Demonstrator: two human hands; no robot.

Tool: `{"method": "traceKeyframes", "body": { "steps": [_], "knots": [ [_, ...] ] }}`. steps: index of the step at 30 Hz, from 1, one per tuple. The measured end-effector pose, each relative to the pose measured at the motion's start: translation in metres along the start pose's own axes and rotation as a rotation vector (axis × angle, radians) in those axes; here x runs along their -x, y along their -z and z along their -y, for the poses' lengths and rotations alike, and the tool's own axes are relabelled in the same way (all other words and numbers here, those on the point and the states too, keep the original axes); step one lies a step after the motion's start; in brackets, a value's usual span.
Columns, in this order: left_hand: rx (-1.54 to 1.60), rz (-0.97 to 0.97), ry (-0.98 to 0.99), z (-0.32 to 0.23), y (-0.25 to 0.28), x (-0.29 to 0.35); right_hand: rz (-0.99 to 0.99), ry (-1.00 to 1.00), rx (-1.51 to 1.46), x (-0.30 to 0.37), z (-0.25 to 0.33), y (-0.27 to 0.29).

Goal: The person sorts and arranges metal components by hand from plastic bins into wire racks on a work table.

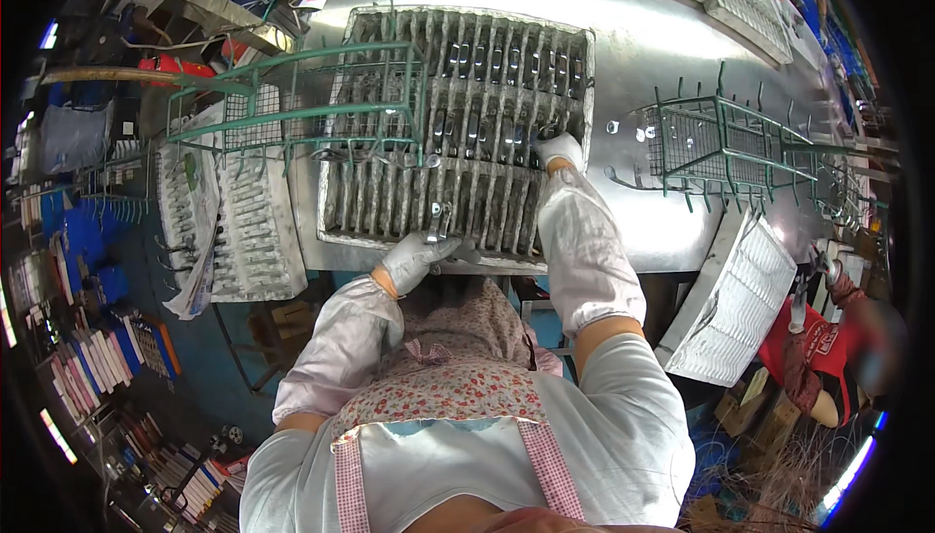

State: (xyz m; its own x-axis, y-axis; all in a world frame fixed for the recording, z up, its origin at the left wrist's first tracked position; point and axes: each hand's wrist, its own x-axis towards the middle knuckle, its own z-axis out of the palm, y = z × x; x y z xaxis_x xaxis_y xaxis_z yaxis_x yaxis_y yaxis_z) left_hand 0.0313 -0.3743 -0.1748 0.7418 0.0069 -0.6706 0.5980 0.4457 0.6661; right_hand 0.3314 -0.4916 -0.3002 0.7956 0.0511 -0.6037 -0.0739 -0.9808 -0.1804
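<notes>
A grey slotted tray [326, 200] lies on the metal table in front of me, divided into rows of narrow slots. Shiny metal pieces [497, 63] stand in slots of the far and middle rows. My left hand [417, 258], in a pale glove, is at the tray's near edge with a small shiny metal piece [440, 219] upright in its fingers. Over the right side of the middle row is my right hand [561, 151], also gloved. Its fingers are bent down at a slot beside a dark shiny piece; whatever they grip is hidden.
A green wire rack [407, 106] overhangs the tray's left side. Another green rack [723, 151] stands to the right on the metal table [623, 231]. More slotted trays are at left [258, 241], lower right [732, 314] and far right. Another person's sleeve [801, 372] shows at lower right.
</notes>
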Motion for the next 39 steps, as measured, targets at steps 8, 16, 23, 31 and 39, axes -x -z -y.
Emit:
{"method": "traceKeyframes", "body": {
  "steps": [8,16,23,31,39],
  "knots": [
    [0.018,0.066,-0.057,-0.004,-0.003,-0.01,-0.236,0.152,0.138,0.03,0.0,0.007],
    [0.408,0.044,-0.063,-0.008,-0.026,-0.027,-0.096,0.152,0.215,0.029,-0.035,0.014],
    [0.845,0.044,-0.15,0.014,-0.052,-0.057,0.232,0.691,-0.04,0.152,-0.06,0.02],
    [0.641,0.074,-0.039,0.018,-0.045,-0.024,-0.006,0.497,-0.249,0.021,-0.035,0.024],
    [0.669,0.172,-0.04,0.001,-0.035,0.041,-0.062,0.048,0.049,-0.009,-0.008,-0.002]
  ]
}}
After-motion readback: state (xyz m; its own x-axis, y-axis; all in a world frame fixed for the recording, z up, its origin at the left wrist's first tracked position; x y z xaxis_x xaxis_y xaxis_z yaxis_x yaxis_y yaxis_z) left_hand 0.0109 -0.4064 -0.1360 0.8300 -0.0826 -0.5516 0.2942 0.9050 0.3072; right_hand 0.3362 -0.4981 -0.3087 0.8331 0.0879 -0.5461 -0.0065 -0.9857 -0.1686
